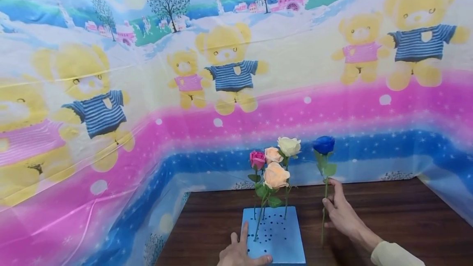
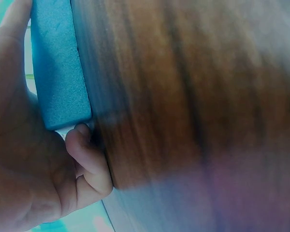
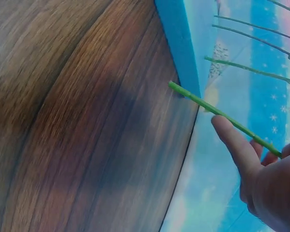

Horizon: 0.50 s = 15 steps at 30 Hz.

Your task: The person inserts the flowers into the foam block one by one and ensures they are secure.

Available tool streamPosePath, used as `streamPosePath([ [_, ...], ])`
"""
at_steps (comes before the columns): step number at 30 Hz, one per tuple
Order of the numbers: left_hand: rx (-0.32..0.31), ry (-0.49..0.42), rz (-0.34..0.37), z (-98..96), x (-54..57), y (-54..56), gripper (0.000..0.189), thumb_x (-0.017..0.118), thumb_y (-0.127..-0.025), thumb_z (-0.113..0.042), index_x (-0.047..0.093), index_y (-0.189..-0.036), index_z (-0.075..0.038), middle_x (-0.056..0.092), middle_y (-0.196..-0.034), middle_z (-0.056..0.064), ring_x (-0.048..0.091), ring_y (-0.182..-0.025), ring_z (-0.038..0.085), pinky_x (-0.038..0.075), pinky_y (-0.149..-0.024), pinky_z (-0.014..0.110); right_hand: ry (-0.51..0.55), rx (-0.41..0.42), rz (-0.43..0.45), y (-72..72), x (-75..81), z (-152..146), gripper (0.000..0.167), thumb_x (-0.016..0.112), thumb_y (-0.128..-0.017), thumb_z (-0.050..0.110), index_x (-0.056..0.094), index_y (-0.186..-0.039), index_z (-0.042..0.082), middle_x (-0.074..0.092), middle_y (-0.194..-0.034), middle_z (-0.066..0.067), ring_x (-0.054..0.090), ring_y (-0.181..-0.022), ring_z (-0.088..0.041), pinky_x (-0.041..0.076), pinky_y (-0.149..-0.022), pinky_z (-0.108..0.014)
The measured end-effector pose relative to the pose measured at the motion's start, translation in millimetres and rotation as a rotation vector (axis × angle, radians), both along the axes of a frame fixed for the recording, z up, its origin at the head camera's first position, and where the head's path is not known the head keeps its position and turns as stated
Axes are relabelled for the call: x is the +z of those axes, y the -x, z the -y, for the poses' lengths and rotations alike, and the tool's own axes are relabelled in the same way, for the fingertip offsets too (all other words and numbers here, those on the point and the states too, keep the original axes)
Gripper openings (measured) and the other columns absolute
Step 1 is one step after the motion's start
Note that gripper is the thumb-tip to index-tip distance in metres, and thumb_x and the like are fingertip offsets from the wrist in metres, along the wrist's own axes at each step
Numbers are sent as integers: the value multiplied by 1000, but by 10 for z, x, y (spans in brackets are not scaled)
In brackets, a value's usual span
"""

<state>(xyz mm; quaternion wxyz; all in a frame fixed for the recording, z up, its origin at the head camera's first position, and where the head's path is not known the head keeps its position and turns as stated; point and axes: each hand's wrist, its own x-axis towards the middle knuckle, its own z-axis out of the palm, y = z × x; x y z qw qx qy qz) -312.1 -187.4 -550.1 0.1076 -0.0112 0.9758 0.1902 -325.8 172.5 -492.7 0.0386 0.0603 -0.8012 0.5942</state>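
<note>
In the head view, my right hand (image 1: 343, 212) pinches the green stem of a blue rose (image 1: 324, 145), held upright to the right of a blue foam block (image 1: 273, 249). The right wrist view shows the stem's lower end (image 3: 183, 91) free, close to the block in that view, beyond my right hand's (image 3: 275, 179) fingertips. My left hand (image 1: 240, 249) rests at the block's near left corner, forefinger and thumb spread. One finger bends by the block's corner (image 2: 84, 118) in the left wrist view. Standing in the block are a magenta rose (image 1: 257, 159), peach roses (image 1: 276, 175) and a white rose (image 1: 289, 146).
The block has several small dark holes in its top and stands on a dark wood table (image 1: 207, 216). Behind the table hangs a cloth backdrop (image 1: 295, 114) printed with teddy bears and a snowy scene.
</note>
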Motion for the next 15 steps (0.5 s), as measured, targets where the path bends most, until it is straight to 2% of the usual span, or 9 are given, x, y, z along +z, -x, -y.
streamPosePath([
  [5, -3, 11, -6, -15, 29, -16, 137, 79, -75, -93, 25, -178, -22, 46, -159, 37, 72, -88, 41, 57, -82, 69, -75, -34, -146, -24, -2, -30, 62, 40, -119, 0, 13, -169, 24, 54, -119, -23, 66, -101, -34, 67, -70, -45],
  [9, -2, 15, 0, -17, 35, -15, 137, 79, -75, -93, 25, -178, -22, 45, -161, 37, 73, -88, 41, 57, -81, 68, -159, -78, -368, -22, -30, -49, 60, 45, -117, -4, 19, -167, 17, 57, -108, -16, 65, -84, -24, 60, -63, -34],
  [12, -2, 16, 5, -14, 29, -8, 137, 79, -75, -93, 25, -178, -21, 45, -161, 36, 73, -89, 41, 57, -82, 68, -223, -122, -537, -19, -60, -53, 59, 50, -115, -8, 25, -164, 11, 57, -100, -8, 60, -74, -12, 53, -60, -31],
  [15, -4, 15, 6, -10, 23, -4, 137, 79, -75, -93, 25, -178, -21, 45, -160, 36, 73, -91, 42, 57, -84, 69, -252, -150, -632, -21, -87, -53, 59, 55, -112, -10, 29, -161, 9, 54, -96, -2, 55, -71, -5, 50, -61, -30],
])
